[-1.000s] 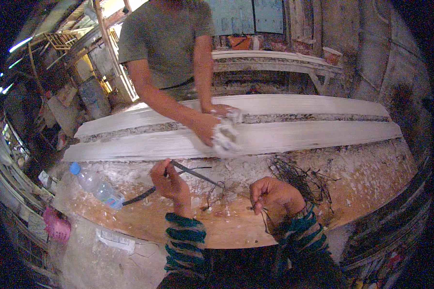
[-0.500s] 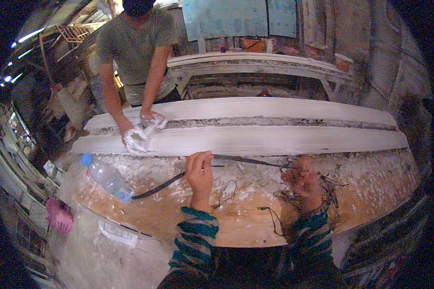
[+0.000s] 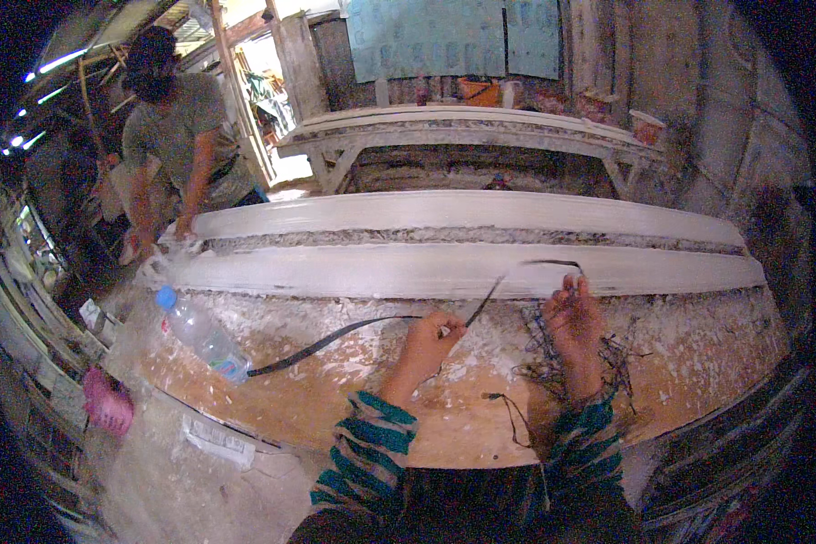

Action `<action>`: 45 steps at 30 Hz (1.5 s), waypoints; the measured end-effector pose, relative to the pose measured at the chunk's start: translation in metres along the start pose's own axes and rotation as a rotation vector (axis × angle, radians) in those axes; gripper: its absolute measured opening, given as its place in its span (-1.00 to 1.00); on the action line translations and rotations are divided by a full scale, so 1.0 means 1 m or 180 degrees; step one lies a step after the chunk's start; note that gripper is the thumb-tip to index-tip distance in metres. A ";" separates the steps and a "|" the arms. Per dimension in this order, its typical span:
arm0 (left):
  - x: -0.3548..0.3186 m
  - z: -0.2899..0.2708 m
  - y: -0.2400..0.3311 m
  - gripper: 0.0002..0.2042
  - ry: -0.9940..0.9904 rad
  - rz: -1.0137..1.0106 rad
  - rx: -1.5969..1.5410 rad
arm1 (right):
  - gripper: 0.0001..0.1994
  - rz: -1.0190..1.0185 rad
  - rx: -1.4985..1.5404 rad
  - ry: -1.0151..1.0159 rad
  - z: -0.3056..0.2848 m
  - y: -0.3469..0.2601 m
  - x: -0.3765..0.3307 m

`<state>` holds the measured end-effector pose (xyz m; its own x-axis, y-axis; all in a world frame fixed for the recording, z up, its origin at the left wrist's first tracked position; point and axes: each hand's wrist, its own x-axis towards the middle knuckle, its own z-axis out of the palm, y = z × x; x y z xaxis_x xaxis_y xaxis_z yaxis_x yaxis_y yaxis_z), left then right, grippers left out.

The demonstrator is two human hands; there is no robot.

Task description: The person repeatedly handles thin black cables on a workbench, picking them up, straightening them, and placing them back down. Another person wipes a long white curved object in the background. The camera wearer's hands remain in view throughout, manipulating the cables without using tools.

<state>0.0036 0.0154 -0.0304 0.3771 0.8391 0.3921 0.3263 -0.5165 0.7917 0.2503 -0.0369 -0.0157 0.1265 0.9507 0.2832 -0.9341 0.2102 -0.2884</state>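
Observation:
A thin black strip point(image 3: 326, 343) runs from beside a plastic bottle point(image 3: 199, 331) with a blue cap to my left hand point(image 3: 431, 349). Thumb and fingers of that hand pinch it over the wooden board point(image 3: 444, 417). Past them it rises and bends right in front of a long white plank, partly smeared by motion. Its far end meets the raised fingertips of my right hand point(image 3: 573, 326), which are closed on it. Under and around my right hand lies a tangle of thin black strands point(image 3: 616, 363). One loose black strand point(image 3: 514, 419) sits between my forearms.
Two long white-coated planks point(image 3: 354, 272) lie across the table beyond my hands. At their left end a co-worker point(image 3: 177, 136) bends over, hands on the planks. Behind stands a long bench point(image 3: 462, 127). White residue covers much of the board; a pink basket point(image 3: 109, 403) is lower left.
My left hand has moved right along the black strip. My right hand has lifted a little, and the strip between them now bends upward. The co-worker has shifted left along the planks.

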 end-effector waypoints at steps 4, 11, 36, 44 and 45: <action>-0.002 0.009 0.010 -0.85 -0.0328 -0.0436 -0.0695 | -0.89 0.0663 -0.1724 0.0351 0.000 0.032 -0.008; -0.002 0.007 0.012 -0.82 -0.0132 -0.0901 -0.1804 | -0.92 0.0706 -0.3314 0.0359 0.041 0.078 -0.029; -0.007 0.006 0.023 -0.86 -0.0470 -0.1086 -0.2415 | -0.92 0.0326 -0.4016 0.0059 0.024 0.074 -0.020; -0.006 0.006 0.024 -0.85 -0.0556 -0.1078 -0.2133 | -0.91 0.0317 -0.4703 0.0045 0.026 0.072 -0.020; -0.006 0.006 0.024 -0.85 -0.0525 -0.1066 -0.2161 | -0.91 0.0330 -0.4525 0.0021 0.026 0.071 -0.020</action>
<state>0.0144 -0.0030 -0.0171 0.4936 0.8683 0.0485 -0.1372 0.0227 0.9903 0.1724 -0.0469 -0.0184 0.0846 0.9759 0.2013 0.1841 0.1832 -0.9657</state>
